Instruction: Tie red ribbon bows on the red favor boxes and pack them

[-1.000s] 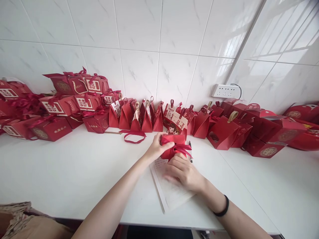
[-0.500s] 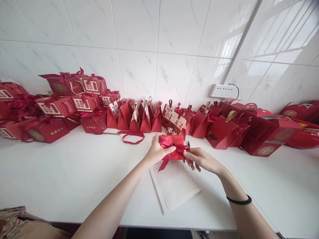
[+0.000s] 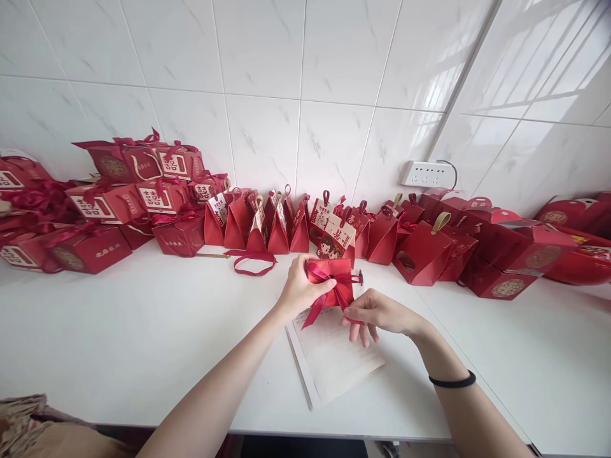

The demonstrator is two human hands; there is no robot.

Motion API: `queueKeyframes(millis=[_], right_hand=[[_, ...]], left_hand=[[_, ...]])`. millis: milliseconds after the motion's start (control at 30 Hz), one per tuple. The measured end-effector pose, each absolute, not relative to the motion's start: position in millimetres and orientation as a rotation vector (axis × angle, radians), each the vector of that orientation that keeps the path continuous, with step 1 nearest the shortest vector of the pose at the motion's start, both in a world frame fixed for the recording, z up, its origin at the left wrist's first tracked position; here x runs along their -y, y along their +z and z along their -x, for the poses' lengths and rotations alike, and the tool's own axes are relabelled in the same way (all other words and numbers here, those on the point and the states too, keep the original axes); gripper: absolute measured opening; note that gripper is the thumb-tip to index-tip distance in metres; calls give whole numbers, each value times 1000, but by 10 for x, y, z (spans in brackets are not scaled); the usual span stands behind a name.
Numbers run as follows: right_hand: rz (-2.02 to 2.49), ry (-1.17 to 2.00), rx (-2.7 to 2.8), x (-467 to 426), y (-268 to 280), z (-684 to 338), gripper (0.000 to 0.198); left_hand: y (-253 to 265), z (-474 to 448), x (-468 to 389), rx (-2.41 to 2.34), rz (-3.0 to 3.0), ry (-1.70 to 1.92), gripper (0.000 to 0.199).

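Observation:
A small red gift box [image 3: 344, 272] is held above the table in front of me. My left hand [image 3: 301, 283] grips its left side, the thumb pressing on the crossing of a dark red ribbon [image 3: 315, 313] tied over the top. Between the thumb and forefinger of my right hand [image 3: 370, 316], one ribbon end is pinched below the box's right front corner; the other fingers hang loosely. Another ribbon end droops at the front left. Under the box lies a lined notebook [image 3: 341, 369], partly covered. Behind the box a dark pen tip [image 3: 361, 277] shows.
Several triangular red boxes [image 3: 237, 222] stand along the tiled wall. Red boxes with ribbons [image 3: 102, 203] are stacked at left, more boxes [image 3: 499, 280] at right. A loose ribbon loop [image 3: 254, 264] lies on the white table [image 3: 143, 343]. A power strip [image 3: 428, 173] is against the wall.
My right hand has moved down and toward me from the box's right side, drawing a ribbon end with it. My left hand keeps its hold on the box.

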State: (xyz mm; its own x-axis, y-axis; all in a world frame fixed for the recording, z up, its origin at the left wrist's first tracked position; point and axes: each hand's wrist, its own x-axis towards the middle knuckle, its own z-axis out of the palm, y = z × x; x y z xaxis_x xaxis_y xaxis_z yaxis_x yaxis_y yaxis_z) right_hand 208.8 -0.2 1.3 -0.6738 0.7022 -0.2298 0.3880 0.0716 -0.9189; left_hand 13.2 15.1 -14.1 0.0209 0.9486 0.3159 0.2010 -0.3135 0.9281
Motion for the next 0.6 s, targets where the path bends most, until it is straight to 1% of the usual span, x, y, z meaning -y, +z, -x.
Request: queueKeyframes(millis=[267, 500, 600], right_hand=[[1131, 1671, 2125, 10, 32, -2102, 46], [1106, 1708, 2188, 13, 33, -2135, 38], [1110, 1722, 2225, 6, 23, -2161, 38]], left_hand=[[-149, -140, -156, -1187, -1576, 1374, 43], [-136, -145, -152, -1221, -1603, 1349, 44], [-124, -141, -152, -1224, -1597, 1341, 45]])
